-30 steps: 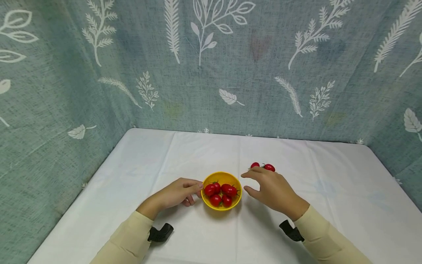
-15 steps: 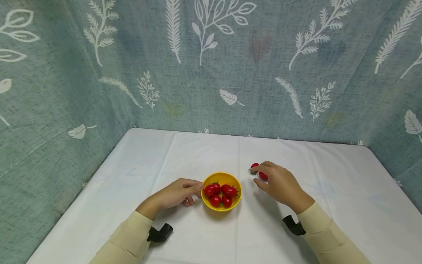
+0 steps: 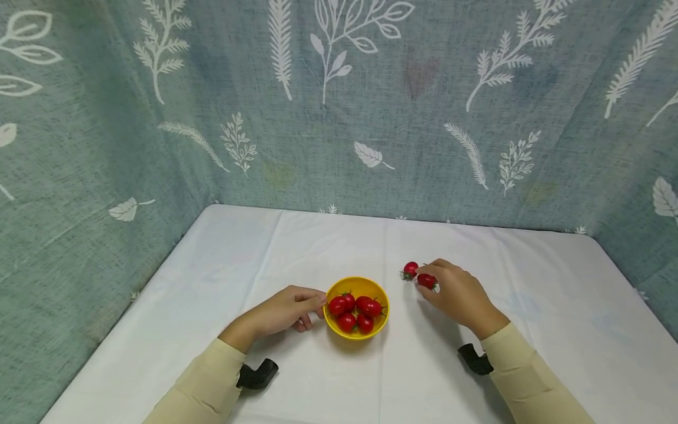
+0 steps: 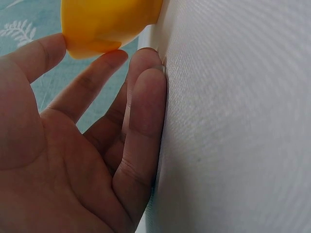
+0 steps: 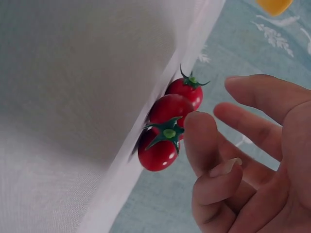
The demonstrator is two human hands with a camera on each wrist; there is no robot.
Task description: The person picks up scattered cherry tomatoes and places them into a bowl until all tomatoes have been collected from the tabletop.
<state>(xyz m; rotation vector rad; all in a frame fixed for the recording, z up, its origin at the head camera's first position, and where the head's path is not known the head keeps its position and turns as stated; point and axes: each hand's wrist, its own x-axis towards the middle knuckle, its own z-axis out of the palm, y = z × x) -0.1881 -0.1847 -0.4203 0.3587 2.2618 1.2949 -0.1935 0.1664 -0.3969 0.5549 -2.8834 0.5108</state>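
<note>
A yellow bowl (image 3: 356, 336) with several small red tomatoes (image 3: 346, 321) in it stands at mid-table. My left hand (image 3: 288, 311) touches its left side with thumb and index fingertip, the thumb at the rim; the other fingers (image 4: 146, 107) rest low by the tablecloth. Right of the bowl, my right hand (image 3: 459, 294) reaches over loose tomatoes, thumb and fingers spread. Between them in the head view shows a tomato (image 3: 426, 281), and another tomato (image 3: 410, 270) lies just left. Three tomatoes (image 5: 158, 153) show in the right wrist view, one fingertip overlapping the middle one.
A white cloth (image 3: 296, 247) covers the table. Behind it and along the sides hangs a grey-green curtain (image 3: 318, 159) with white leaf prints. Each wrist carries a black camera mount (image 3: 258, 374).
My right hand has moved from beside the bowl to the right, over the loose tomatoes, and its fingers have come down around one. My left hand and the bowl stay put.
</note>
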